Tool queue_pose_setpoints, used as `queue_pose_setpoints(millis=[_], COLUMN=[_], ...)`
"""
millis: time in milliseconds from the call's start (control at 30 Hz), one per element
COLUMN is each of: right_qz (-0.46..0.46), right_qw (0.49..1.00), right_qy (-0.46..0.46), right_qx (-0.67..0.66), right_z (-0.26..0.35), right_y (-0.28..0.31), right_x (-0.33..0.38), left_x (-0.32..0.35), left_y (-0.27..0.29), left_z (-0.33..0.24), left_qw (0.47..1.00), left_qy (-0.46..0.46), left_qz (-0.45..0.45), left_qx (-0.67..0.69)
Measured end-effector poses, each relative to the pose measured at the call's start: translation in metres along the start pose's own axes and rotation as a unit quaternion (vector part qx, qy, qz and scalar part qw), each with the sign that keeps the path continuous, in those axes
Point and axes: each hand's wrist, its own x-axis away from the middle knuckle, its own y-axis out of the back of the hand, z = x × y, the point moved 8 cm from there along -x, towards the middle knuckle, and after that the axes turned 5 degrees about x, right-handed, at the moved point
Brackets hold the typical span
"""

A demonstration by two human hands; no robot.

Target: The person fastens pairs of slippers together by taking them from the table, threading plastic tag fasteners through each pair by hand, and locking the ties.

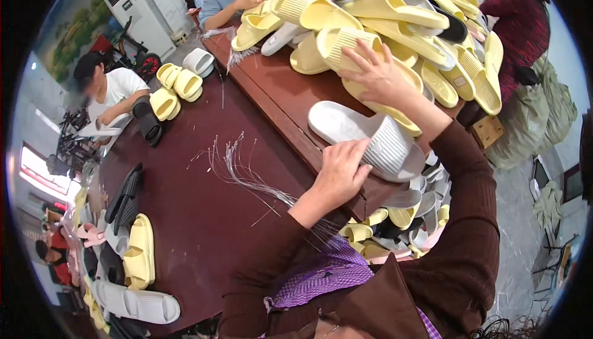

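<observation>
A light grey slide slipper (386,147) with a ribbed strap lies at the table edge in front of me, sole down. My left hand (341,175) grips it at the near side of the strap, thumb and fingers closed on the edge. Farther off, my right hand (384,78) rests on the pile with its fingers spread. Its fingertips touch a yellow slipper (338,43) with a ribbed strap. Another yellow slipper (404,113) lies partly under that hand and wrist. Below the grey slipper a second grey one shows in part.
A heap of mostly yellow slippers (395,14) covers the far right tabletop. Thin clear plastic ties (238,166) lie on the dark red table (185,203). More slippers line its left side, with a black slipper (147,119) farther back. Other people sit around; sacks (525,116) stand at right.
</observation>
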Motion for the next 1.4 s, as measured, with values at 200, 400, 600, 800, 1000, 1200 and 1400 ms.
queue_pose_setpoints(millis=[200, 400, 600, 800, 1000, 1200, 1400], right_qz=[0.028, 0.056, 0.009, 0.036, 0.164, 0.109, -0.126], right_qw=[0.999, 0.996, 0.999, 0.997, 0.966, 0.971, 0.982], right_qy=[-0.04, -0.065, -0.018, -0.032, -0.074, -0.074, 0.097], right_qx=[-0.006, -0.035, -0.046, 0.064, 0.188, 0.201, -0.099], right_z=[-0.017, -0.044, -0.051, -0.047, -0.047, -0.039, 0.118], right_y=[-0.044, -0.065, -0.086, -0.081, -0.052, -0.03, 0.117], right_x=[0.007, -0.002, -0.01, -0.003, -0.015, -0.034, -0.087], left_x=[0.001, 0.004, 0.027, 0.125, 0.342, 0.554, 0.624], left_y=[0.0, 0.001, 0.021, 0.088, 0.203, 0.3, 0.343], left_z=[-0.002, 0.005, 0.001, -0.022, -0.05, -0.129, -0.069], left_qw=[1.0, 1.0, 0.993, 0.977, 0.842, 0.591, 0.627], left_qy=[0.014, 0.017, 0.053, 0.071, 0.292, 0.403, 0.389], left_qz=[-0.003, -0.022, -0.096, -0.193, -0.392, -0.546, -0.673], left_qx=[-0.013, 0.011, -0.045, -0.057, -0.23, -0.436, -0.054])
